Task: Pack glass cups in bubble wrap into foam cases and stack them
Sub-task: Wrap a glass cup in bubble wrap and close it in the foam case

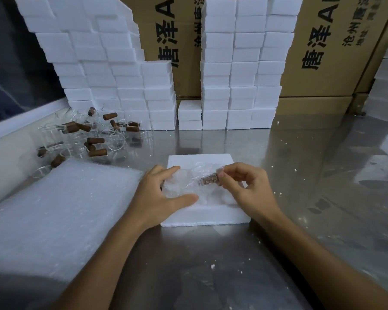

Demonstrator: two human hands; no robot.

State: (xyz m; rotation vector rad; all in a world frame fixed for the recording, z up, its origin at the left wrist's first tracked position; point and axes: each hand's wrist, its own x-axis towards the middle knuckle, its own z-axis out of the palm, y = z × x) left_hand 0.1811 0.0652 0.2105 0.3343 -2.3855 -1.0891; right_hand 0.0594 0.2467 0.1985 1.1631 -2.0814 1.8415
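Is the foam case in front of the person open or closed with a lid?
Open. The foam case has no lid on top; the wrapped cup lies in its hollow, held by the left hand and right hand.

Bright, even light from overhead. The steel bench [300, 164] throws back soft glare and pale reflections of the foam stacks [233, 63]. The arms cast faint shadows. Wide-angle distortion bends the stacks and boxes [336, 41] outward at the edges. The corners are dim and blurred; the centre is sharp.
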